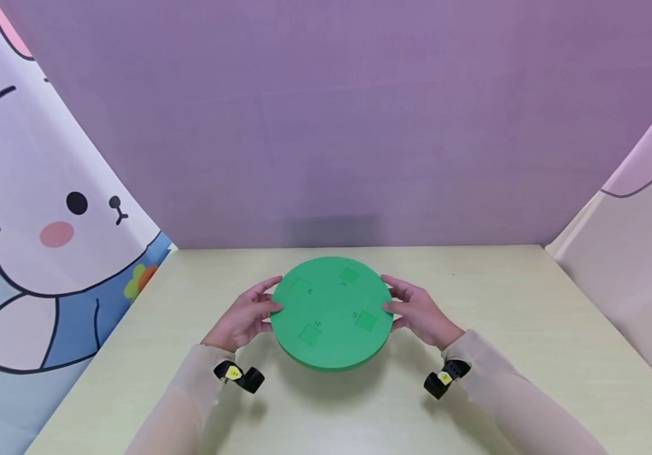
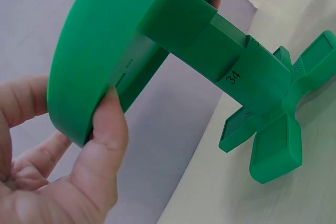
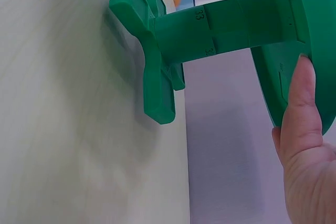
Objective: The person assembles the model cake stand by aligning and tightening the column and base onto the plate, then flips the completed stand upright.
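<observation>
A small green pedestal table [image 1: 331,313] stands between both hands, its round top bearing several square recesses with small numbers beside them. My left hand [image 1: 246,313] grips the rim at the left, and its thumb [image 2: 110,124] presses near the underside edge. On the opposite side my right hand [image 1: 419,313] holds the rim the same way, with fingers and thumb around the edge. Under the top, a stepped column [image 2: 226,51] marked 34 runs down to a splayed foot base [image 3: 159,93] close to the tabletop. In the head view the top hides column and base.
The pale wooden tabletop [image 1: 530,379] extends on both sides and ends at a purple backdrop [image 1: 360,126]. A cartoon rabbit cloth [image 1: 47,189] hangs at the left, a pale cloth [image 1: 644,253] at the right. Black wrist cameras [image 1: 252,380] sit on both cuffs.
</observation>
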Available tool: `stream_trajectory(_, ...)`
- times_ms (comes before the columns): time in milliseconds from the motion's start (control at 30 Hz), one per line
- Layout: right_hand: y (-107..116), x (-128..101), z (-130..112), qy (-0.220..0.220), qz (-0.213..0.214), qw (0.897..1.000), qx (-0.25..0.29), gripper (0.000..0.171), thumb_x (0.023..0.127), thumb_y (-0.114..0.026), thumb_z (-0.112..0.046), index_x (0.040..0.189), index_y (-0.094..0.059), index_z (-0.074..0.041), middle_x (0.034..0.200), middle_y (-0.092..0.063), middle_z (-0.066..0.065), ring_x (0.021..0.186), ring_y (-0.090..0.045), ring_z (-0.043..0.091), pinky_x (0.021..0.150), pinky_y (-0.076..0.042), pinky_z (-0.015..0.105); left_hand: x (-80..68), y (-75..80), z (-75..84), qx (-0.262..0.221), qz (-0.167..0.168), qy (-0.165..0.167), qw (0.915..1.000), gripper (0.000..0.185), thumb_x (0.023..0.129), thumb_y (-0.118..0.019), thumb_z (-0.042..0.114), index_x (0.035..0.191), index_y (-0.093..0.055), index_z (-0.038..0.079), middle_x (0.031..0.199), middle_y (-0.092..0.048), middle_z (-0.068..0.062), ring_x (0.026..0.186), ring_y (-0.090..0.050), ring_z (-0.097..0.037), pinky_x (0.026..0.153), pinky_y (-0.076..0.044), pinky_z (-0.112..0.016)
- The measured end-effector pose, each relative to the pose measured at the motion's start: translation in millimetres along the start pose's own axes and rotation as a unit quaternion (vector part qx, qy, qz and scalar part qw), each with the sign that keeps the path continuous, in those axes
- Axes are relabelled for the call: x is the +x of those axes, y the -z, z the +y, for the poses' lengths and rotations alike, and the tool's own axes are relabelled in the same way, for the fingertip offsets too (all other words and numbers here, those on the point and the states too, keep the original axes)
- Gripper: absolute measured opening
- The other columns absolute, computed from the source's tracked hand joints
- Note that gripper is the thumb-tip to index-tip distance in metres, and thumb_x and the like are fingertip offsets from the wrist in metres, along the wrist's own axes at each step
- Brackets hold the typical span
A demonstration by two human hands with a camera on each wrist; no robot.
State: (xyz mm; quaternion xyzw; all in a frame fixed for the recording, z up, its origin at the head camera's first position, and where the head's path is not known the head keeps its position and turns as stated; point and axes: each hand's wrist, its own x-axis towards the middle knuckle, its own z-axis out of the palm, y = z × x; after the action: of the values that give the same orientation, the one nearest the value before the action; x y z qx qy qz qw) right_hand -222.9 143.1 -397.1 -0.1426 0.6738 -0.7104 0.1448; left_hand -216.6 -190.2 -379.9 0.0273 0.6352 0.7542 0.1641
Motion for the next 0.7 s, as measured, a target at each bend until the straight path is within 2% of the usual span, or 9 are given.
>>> stream_trajectory(700,1.9,1.8,8.9,-0.011,-0.005,1.0,0.003,0.067,0.092,-0.051,0.003,0.15,-0.017,0.005,0.118,-0.049,0.022,0.08,-0.065,0.017,0.064,-0.057,0.032,4.1,2.4,-4.9,-0.009,-0.01,0.01,0.9999,0.068,0.09,-0.05,-0.009,0.151,-0.022,0.002,0.088,-0.057,-0.003,0.07,-0.064,-0.011,0.061,-0.056,-0.028)
